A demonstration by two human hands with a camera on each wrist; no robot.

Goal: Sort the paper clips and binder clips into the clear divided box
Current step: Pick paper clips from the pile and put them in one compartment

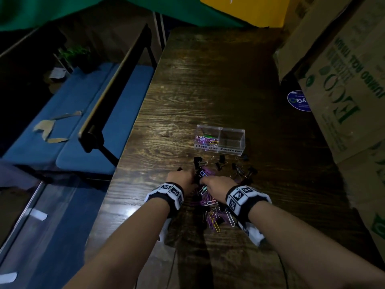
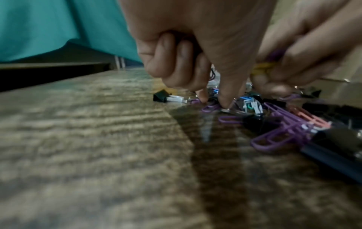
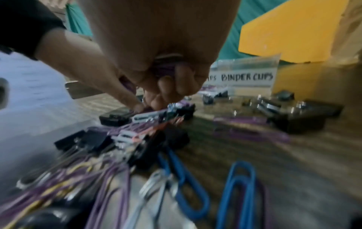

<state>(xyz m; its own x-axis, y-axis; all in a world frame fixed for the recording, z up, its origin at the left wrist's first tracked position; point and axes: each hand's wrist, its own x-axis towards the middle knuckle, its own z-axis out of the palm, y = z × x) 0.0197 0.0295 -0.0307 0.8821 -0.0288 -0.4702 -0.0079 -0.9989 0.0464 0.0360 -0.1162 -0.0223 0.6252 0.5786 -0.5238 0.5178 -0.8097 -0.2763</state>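
Observation:
The clear divided box (image 1: 220, 140) stands on the table; its left cell, labelled paper clips, holds several coloured clips (image 1: 206, 139), and its right cell (image 3: 246, 76), labelled binder clips, looks empty. Just in front lies a mixed pile of paper clips (image 1: 210, 203) and black binder clips (image 1: 239, 167). Both hands are down in the pile. My left hand (image 2: 214, 103) has its fingers curled and pinches a purple paper clip (image 2: 210, 107) on the table. My right hand (image 3: 149, 106) holds purple paper clips (image 3: 164, 69) in its curled fingers and touches another clip with its fingertips.
Large cardboard boxes (image 1: 341, 80) crowd the table's right side. A blue round sticker (image 1: 298, 101) lies by them. The table's left edge (image 1: 133, 130) drops to blue benches (image 1: 79, 113). Two blue paper clips (image 3: 240, 193) lie near my right wrist.

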